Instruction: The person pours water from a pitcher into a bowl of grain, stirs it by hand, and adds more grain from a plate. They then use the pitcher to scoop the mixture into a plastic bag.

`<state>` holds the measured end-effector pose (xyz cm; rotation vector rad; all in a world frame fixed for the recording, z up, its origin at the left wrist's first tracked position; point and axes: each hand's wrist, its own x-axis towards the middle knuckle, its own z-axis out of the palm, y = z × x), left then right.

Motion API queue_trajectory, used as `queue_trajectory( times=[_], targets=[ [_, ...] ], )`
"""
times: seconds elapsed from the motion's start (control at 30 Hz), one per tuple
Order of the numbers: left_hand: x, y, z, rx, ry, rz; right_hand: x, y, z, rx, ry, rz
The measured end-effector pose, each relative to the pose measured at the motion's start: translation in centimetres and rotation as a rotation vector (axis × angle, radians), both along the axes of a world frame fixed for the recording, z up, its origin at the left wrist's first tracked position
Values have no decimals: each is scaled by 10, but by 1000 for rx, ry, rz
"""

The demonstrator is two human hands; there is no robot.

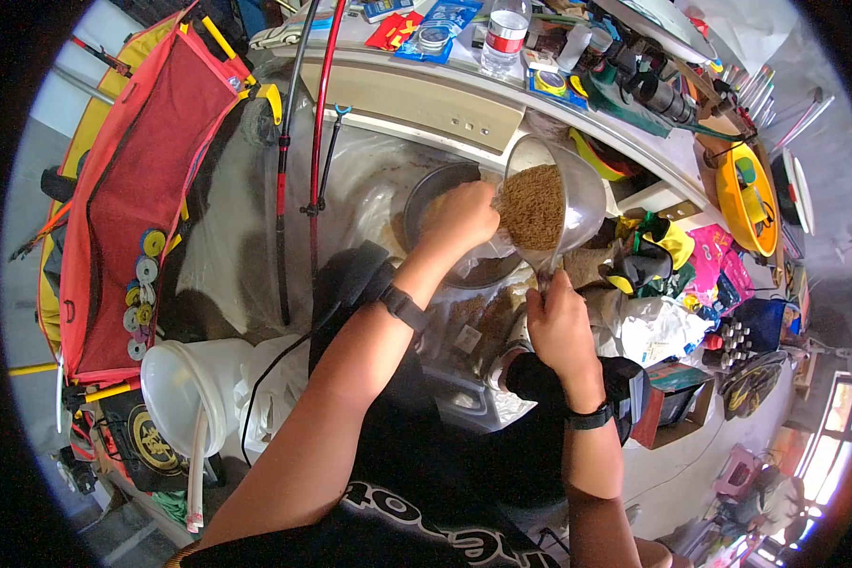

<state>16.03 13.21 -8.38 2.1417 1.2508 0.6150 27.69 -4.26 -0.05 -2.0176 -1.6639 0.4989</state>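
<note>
My right hand [560,327] is closed round the handle of a large clear plastic scoop [584,194]. Brown granules [534,210] lie inside the scoop, which is tilted toward the left. Close to its left rim, my left hand [464,216] is held with the fingers curled in; what they grip, if anything, is hidden. Below and behind that hand stands a dark round basin [424,201], partly covered by my forearm and the scoop. More brown granules show through a clear plastic bag [478,322] beneath my hands.
Black and red poles [318,142] rise left of the basin. A red-and-yellow bag [142,199] with line spools stands at far left, near a white bucket [185,398]. Ahead, a cluttered counter holds a water bottle [505,38]. An open cardboard box [677,412] sits at right.
</note>
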Motion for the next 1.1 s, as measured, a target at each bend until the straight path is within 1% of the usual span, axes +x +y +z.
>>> queue_trajectory(
  times=[0.27, 0.5, 0.67, 0.8, 0.87, 0.97, 1.1],
  targets=[
    [0, 3, -4, -63, 97, 16, 0, 0, -4, -45, -24, 24],
    [1, 1, -8, -58, 65, 32, -1, -1, -9, -22, -70, 52],
    [1, -2, -3, -34, -13, 24, -2, -2, -10, -33, -64, 48],
    [1, -2, 1, -41, 4, 14, -2, -2, -12, -16, -95, 66],
    [1, 0, 2, -111, 75, -14, -2, -2, -10, -26, -106, 66],
    [1, -3, 3, -75, 17, 12, -3, -1, -9, -42, -109, 62],
    [1, -1, -3, -111, 21, 24, -2, -2, -8, -52, -124, 63]
  ],
)
